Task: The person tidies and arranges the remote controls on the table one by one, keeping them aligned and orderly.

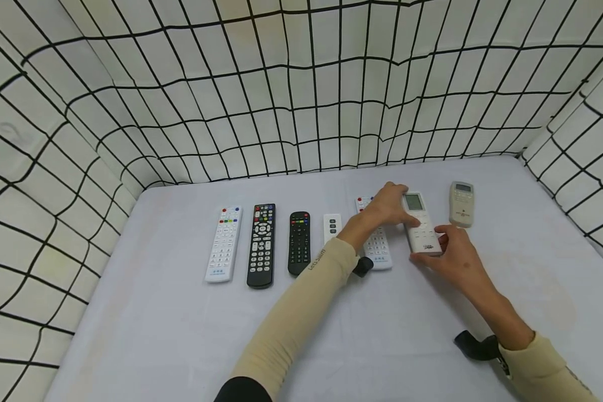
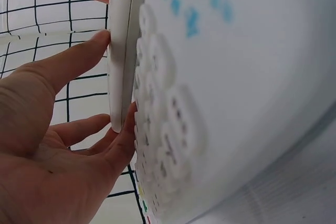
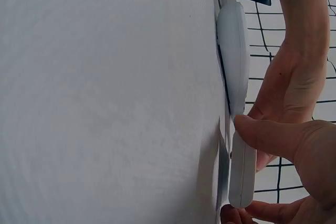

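Observation:
A white air-conditioner remote [image 1: 423, 229] with a grey-green screen lies between both hands at the right of the row. My left hand [image 1: 388, 205] grips its far end, the thumb reaching onto the left part of its face. Around the near end, my right hand [image 1: 452, 251] pinches the corners between thumb and fingers. From the right wrist view, the remote's side [image 3: 242, 177] shows a dark gap beside the cloth. A white remote with coloured buttons [image 1: 379, 254] lies partly under the left forearm; it fills much of the left wrist view.
A beige remote [image 1: 462, 204] lies farther right. Leftward lie a small white remote [image 1: 333, 223], a black remote [image 1: 299, 243], a longer black remote [image 1: 261, 245] and a white remote [image 1: 224, 245]. Black wire mesh [image 1: 311, 67] borders the white-covered table [image 1: 156, 335].

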A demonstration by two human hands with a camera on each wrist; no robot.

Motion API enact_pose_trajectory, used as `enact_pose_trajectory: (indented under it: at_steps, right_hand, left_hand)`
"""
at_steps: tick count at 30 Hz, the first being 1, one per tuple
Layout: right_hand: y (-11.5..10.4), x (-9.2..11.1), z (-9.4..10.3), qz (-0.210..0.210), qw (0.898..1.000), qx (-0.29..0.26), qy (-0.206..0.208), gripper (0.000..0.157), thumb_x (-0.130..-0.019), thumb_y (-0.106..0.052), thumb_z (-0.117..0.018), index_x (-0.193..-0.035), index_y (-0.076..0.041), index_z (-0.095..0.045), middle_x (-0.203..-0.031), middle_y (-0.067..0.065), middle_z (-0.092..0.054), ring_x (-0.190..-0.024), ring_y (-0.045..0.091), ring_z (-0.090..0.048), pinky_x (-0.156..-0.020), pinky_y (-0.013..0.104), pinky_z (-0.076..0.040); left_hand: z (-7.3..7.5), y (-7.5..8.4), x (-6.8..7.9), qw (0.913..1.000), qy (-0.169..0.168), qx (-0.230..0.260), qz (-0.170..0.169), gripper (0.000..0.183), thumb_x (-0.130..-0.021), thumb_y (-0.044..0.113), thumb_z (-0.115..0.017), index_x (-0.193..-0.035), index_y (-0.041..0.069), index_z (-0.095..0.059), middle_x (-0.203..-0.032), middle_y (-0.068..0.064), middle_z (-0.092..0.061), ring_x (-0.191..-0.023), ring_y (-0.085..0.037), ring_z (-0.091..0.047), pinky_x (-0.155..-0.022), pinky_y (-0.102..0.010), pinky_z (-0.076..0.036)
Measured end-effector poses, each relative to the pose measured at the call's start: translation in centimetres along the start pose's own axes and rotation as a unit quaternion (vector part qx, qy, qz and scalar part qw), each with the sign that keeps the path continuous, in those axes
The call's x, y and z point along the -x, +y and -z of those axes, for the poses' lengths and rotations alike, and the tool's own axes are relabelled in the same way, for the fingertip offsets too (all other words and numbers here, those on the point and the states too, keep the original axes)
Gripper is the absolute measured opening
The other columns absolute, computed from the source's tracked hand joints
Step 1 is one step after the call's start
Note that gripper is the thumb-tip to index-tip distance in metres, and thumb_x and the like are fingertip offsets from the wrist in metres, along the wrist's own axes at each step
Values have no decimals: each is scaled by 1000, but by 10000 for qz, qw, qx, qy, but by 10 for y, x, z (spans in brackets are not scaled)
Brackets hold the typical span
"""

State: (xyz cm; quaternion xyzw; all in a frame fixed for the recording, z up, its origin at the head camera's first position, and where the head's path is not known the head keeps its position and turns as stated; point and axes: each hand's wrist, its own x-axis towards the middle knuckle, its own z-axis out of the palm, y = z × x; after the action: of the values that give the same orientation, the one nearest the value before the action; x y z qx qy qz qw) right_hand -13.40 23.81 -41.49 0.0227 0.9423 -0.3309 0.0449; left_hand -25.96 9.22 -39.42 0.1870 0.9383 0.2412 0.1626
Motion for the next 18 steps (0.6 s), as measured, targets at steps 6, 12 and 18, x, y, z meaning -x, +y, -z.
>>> enact_pose_trajectory:
  at_steps: [6, 12, 18]
  right_hand:
    - [0, -1, -2, -173, 9996, 90, -219, 91, -86, -29, -86, -146, 17, -35, -120, 33, -51, -97, 36, -53, -77, 39, -47]
    - [-1, -1, -3, -222, 9993, 136, -282, 90, -86, -28, -86, -144, 18, -35, -120, 33, -50, -98, 38, -53, -80, 41, -49]
    - [-2, -2, -4, -175, 9992, 179, -309, 90, -86, -28, -86, -144, 18, -35, -122, 34, -50, -99, 39, -52, -81, 43, -49]
  left_hand:
    - [1, 0, 2, 9999, -101, -31, 49, 90, -86, 40, -86, -160, 14, -41, -157, -7, -47, -134, -15, -54, -119, -24, -42]
    - [0, 0, 2, 9999, -83, -136, 47, 88, -86, 40, -86, -159, 15, -43, -156, -6, -49, -134, -16, -54, -117, -25, -44]
    - [0, -3, 3, 9995, -60, -303, -11, 87, -87, 43, -84, -158, 14, -44, -152, -6, -53, -132, -17, -55, -114, -26, -46]
